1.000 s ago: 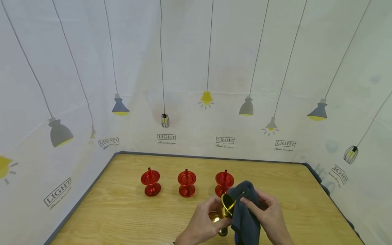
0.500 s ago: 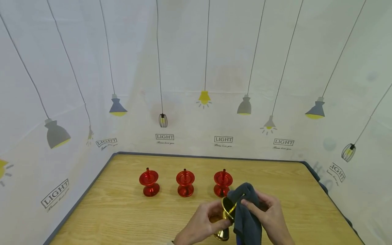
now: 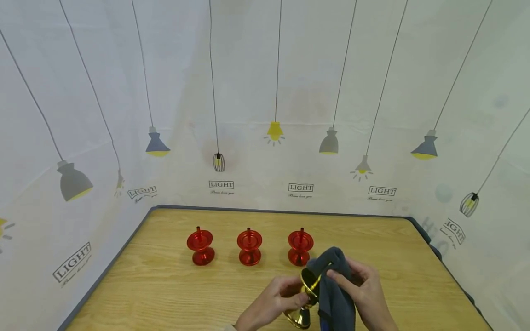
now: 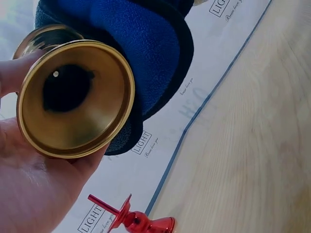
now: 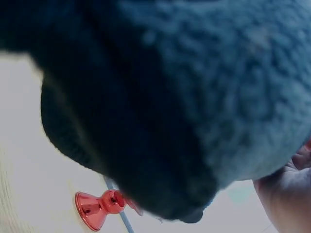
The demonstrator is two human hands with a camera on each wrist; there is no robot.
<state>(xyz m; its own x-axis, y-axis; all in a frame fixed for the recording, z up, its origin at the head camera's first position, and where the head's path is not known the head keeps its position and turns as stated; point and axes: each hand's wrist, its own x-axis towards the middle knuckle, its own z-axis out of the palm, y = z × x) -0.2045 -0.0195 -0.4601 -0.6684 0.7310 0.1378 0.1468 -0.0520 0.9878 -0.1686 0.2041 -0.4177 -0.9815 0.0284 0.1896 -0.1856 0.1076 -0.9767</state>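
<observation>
My left hand [image 3: 271, 303] grips a shiny gold candle holder [image 3: 301, 317] by its narrow waist, tilted, with the dished top facing the cloth. In the left wrist view the hollow underside of the gold candle holder [image 4: 104, 121] faces the camera. Between the fingers and thumb of my right hand [image 3: 368, 289] is a dark grey-blue cloth [image 3: 337, 299], draped over the dish's right side and round its spike. A brighter blue side of the cloth [image 4: 150, 58] shows in the left wrist view. Close up, the cloth [image 5: 243, 97] hides most of the right wrist view.
Behind my hands, three red candle holders stand upright in a row on the wooden table [image 3: 165, 285]: left [image 3: 202, 256], middle [image 3: 250, 257] and right [image 3: 299, 258]. A white curtain [image 3: 248, 92] printed with hanging lamps surrounds the table's far edge and sides.
The gold candle holder has turned in my left hand, its foot swinging round and showing more below the fingers. My right hand keeps the cloth at the dish. The head view has shifted slightly.
</observation>
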